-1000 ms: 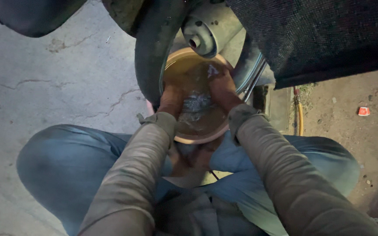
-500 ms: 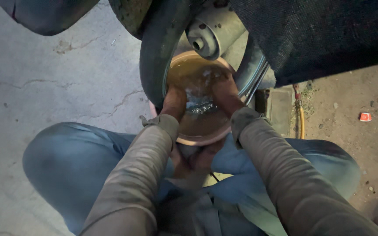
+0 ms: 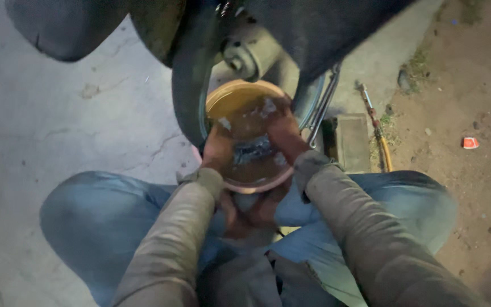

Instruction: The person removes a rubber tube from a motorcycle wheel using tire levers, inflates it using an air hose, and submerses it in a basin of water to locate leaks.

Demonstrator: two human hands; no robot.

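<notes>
A round orange basin (image 3: 240,86) of murky water sits on the ground between my knees, under a motorbike's black tyre (image 3: 186,91). Both my hands are in the water. My left hand (image 3: 218,152) is at the basin's left side and my right hand (image 3: 282,133) at its right. Between them they press and hold a dark length of rubber tube (image 3: 251,152) at the water's surface. My fingertips are hidden under the water and the tube. Grey-brown sleeves cover both forearms.
The bike's hub and metal parts (image 3: 242,59) hang just above the basin. A grey block (image 3: 352,142) and a long yellow-handled tool (image 3: 379,139) lie to the right. A small red scrap (image 3: 470,142) lies on the dirt. Cracked concrete (image 3: 58,131) spreads to the left.
Both hands have stayed in the basin on the tube, shifting only slightly. My head has moved, so the view shows more of the ground on the right.
</notes>
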